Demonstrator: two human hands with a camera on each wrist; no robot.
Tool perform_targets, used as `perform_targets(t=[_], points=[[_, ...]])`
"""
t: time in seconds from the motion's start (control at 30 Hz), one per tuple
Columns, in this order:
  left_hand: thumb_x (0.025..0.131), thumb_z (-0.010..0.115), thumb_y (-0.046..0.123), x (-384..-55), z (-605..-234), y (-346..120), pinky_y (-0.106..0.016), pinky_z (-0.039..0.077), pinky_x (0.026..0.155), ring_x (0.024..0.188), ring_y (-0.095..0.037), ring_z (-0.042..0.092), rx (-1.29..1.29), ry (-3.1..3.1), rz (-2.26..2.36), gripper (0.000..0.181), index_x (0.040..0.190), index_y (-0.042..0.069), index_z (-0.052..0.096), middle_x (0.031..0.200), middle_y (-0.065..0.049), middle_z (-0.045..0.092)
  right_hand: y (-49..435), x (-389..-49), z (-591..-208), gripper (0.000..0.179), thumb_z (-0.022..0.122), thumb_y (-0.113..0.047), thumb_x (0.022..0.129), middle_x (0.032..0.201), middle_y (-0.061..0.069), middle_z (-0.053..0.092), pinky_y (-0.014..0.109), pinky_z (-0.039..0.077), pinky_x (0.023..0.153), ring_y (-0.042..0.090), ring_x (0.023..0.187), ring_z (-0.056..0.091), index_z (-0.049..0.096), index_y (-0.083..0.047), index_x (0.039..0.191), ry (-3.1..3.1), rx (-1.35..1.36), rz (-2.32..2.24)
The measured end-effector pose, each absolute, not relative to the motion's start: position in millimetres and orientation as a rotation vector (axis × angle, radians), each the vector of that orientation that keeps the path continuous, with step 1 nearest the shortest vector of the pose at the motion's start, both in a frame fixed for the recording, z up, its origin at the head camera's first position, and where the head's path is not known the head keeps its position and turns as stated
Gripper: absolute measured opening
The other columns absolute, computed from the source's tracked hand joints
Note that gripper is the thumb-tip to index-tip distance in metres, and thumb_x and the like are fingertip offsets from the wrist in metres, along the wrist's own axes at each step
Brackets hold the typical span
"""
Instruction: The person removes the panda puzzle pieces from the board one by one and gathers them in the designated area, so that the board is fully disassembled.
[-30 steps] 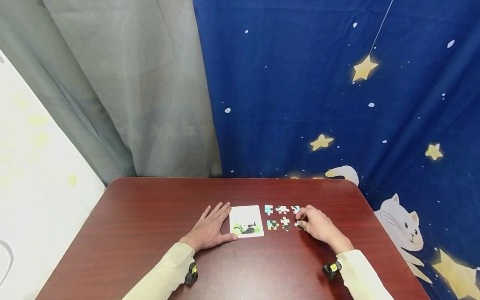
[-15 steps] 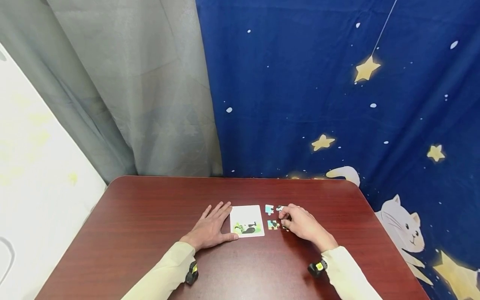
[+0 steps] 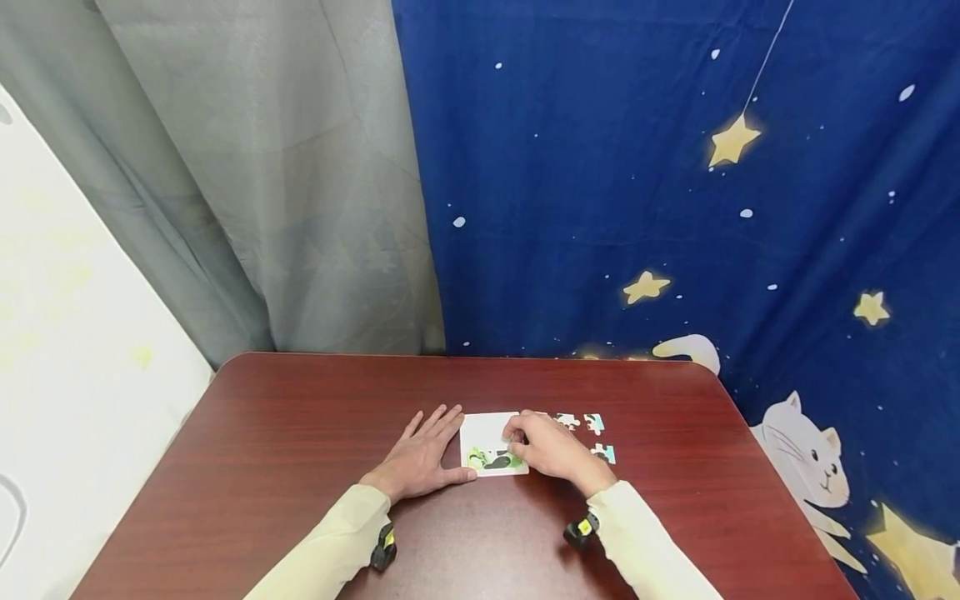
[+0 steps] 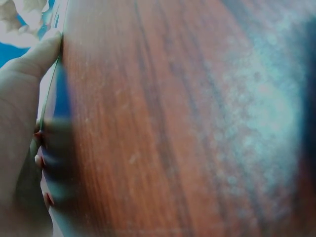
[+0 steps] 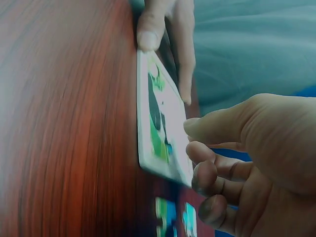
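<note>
My left hand (image 3: 426, 458) lies on the table with its fingers spread, at the left edge of a square white puzzle board (image 3: 481, 424). Its thumb touches the board's near corner in the right wrist view. A green and black picture strip (image 3: 487, 459) fills the board's near side. Above the board's right part hovers my right hand (image 3: 555, 450), fingers loosely curled. In the right wrist view its thumb (image 5: 210, 128) and fingertips (image 5: 203, 177) stand slightly apart, and no piece shows between them. Right of the board lie several jigsaw pieces (image 3: 594, 423), some hidden under the right hand.
A dark red wooden table (image 3: 322, 425) bears everything. A grey curtain (image 3: 337, 208) and a blue curtain (image 3: 562, 183) with stars and a cat hang behind it. A white surface (image 3: 75, 292) stands along the left.
My right hand has moved left from the rightmost jigsaw pieces, across the others, to above the board. The right-hand pieces show again. My left hand has stayed in place.
</note>
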State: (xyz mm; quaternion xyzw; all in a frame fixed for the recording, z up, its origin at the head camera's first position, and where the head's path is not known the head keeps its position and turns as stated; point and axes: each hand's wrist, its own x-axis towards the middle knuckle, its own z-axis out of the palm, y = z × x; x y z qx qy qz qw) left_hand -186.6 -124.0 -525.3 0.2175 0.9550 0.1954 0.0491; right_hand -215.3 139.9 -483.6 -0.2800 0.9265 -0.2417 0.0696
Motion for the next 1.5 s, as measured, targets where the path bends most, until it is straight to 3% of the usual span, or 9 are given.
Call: perform_targets(t=[0.57,1.0,1.5], points=[[0.094,0.065,0.071,-185,-527,-122,-0.063,0.018,0.134,0.167,-0.033,0.026,0.661,2.906,0.569,0.101,0.167,0.008,0.035,0.177,-0.006,0.031,103,-217,-497,0.016,0.075,-0.009,0.092,0.086,-0.005,0.071,0.025,0.051,0.071,0.004,0.076,0.059,0.075,-0.011,0.108,2.669,-0.889,-0.732],[0.094,0.065,0.071,-186,-526,-122,-0.062,0.017,0.134,0.167,-0.032,0.025,0.660,2.920,0.556,0.101,0.167,0.008,0.036,0.177,-0.006,0.031,93,-215,-495,0.022,0.084,-0.022,0.089,0.082,-0.011,0.067,0.024,0.049,0.068,0.001,0.072,0.057,0.070,-0.015,0.105,2.660,-0.851,-0.664],[0.094,0.065,0.071,-186,-527,-123,-0.062,0.018,0.134,0.167,-0.033,0.025,0.658,2.920,0.559,0.101,0.167,0.008,0.035,0.177,-0.007,0.031,91,-210,-495,0.026,0.083,-0.010,0.086,0.090,0.001,0.070,0.025,0.049,0.072,0.005,0.077,0.058,0.065,-0.009,0.105,2.618,-0.830,-0.792]])
